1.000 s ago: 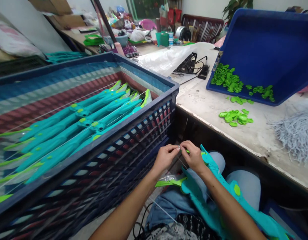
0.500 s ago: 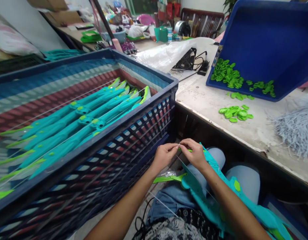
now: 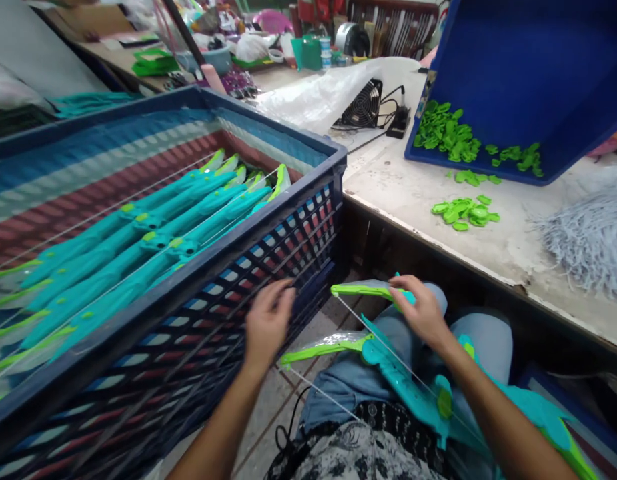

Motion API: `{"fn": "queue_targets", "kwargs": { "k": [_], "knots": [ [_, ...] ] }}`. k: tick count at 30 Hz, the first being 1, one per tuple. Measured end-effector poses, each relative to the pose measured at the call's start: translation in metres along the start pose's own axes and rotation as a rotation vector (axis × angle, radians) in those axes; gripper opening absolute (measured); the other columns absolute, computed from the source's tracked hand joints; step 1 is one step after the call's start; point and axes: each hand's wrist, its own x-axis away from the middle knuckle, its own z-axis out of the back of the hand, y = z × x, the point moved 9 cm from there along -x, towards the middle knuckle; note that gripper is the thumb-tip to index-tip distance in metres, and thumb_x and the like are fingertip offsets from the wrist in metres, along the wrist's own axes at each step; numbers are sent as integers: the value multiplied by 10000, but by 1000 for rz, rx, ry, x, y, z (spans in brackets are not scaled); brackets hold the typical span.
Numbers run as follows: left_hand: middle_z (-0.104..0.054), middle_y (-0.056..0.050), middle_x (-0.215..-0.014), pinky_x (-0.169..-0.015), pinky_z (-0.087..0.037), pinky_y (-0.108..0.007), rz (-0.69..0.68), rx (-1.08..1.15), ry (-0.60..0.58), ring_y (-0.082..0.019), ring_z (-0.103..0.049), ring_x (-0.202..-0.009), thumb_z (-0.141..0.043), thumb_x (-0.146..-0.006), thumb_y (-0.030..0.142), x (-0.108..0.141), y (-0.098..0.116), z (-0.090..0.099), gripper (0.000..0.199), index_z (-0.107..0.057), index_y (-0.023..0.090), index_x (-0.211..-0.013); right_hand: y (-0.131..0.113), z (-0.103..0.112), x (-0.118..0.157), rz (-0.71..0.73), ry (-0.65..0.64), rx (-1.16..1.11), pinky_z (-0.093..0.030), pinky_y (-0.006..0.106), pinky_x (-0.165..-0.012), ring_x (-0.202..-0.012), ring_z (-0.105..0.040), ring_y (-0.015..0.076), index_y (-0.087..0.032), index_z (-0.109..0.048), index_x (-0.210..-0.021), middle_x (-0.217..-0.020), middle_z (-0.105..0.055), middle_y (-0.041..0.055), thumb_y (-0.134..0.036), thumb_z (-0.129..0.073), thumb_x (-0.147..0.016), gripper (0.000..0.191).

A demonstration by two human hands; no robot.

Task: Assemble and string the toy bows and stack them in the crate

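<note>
Apparently lap [image 3: 348,380] serves as workbench: nearer bow [image 3: 405,393] lies across it. Right hand [image 3: 422,312] closes thumb and fingers on farther bow [image 3: 531,403] where green limb [image 3: 361,290] begins, likely bracing it. Left hand [image 3: 265,321] half-curled, nothing visible in grasp, near crate [image 3: 213,257]. Stacked bows [image 3: 153,230] inside lie parallel, presumably saving space. Beyond, green pieces [image 3: 465,212] lie on table [image 3: 388,180]; behind, blue bin [image 3: 518,80] tipped sideways, probably for easy reach.

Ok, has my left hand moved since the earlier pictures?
Yes. Against the right corner of the blue crate, your left hand has moved left, away from your right hand.
</note>
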Motion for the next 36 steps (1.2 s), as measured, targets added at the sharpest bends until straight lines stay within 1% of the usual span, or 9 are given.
{"fn": "queue_targets", "kwargs": {
  "k": [2,5,9,13,17,23,28,32,36],
  "knots": [
    [-715,-68,-785,-717,-513,-327,167,-237,93,-239,-646,-741,-516,-774,516,27,-61,45,388,-714,185,-813,17,36,40,-9,20,227,-480,388,-859,-963,-590,251,-208,-614,-1013,-999,-636,99,-409,-495,-907,256],
    [-710,-54,-654,-586,-530,-315,132,-302,-282,-249,-661,-626,-548,-728,523,82,-110,28,350,-695,216,-648,46,57,108,-65,-65,564,-481,466,-835,-1012,-549,320,-201,-583,-1157,-1111,-579,158,-520,-510,-867,438],
    [-688,-99,-1132,-921,-505,-336,-440,-153,-629,-230,-634,-1067,-456,-873,270,150,-38,-64,331,-671,213,-1119,67,54,154,-138,-123,729,-469,502,-850,-1077,-503,362,-191,-579,-1193,-1179,-540,186,-460,-592,-804,474],
    [-420,-187,-1446,-1073,-355,-493,-892,-258,-659,-308,-317,-1381,-473,-844,149,176,40,-149,533,-450,154,-1377,85,60,135,-294,-228,423,-474,441,-880,-1020,-575,287,-211,-566,-1200,-1127,-613,117,-333,-572,-790,427],
    [-404,-173,-1462,-1119,-226,-542,-1110,-370,-563,-327,-265,-1402,-462,-876,143,175,82,-199,528,-420,183,-1401,102,68,106,-449,-545,-32,-511,312,-754,-837,-634,202,-203,-635,-1044,-948,-681,36,-387,-627,-756,342],
    [-435,-224,-1421,-926,-407,-538,-1145,-605,-803,-411,-442,-1259,-578,-821,236,152,138,-261,615,-401,184,-1407,144,62,104,-883,-797,-471,-475,210,-505,-527,-573,113,-169,-673,-836,-615,-625,-46,-518,-777,-584,444],
    [-513,-314,-1283,-911,-391,-579,-987,-871,-1099,-468,-455,-1199,-781,-591,299,113,145,-286,1007,-300,47,-1438,173,75,93,-958,-520,-389,-499,241,-467,-500,-606,146,-150,-680,-870,-599,-661,18,-615,-670,-712,491],
    [-391,-299,-1409,-1030,-248,-629,-1109,-817,-1023,-458,-290,-1334,-754,-611,242,116,154,-288,958,-300,68,-1437,172,115,75,-763,-290,-131,-530,292,-539,-577,-659,196,-151,-680,-896,-690,-701,59,-495,-579,-813,368],
    [-591,-253,-1142,-916,-406,-562,-1097,-744,-982,-378,-561,-1080,-579,-770,136,131,161,-299,618,-410,65,-1360,145,167,70,-462,-65,280,-531,372,-777,-815,-691,262,-214,-718,-878,-874,-740,69,-416,-540,-808,279]
  ]
}}
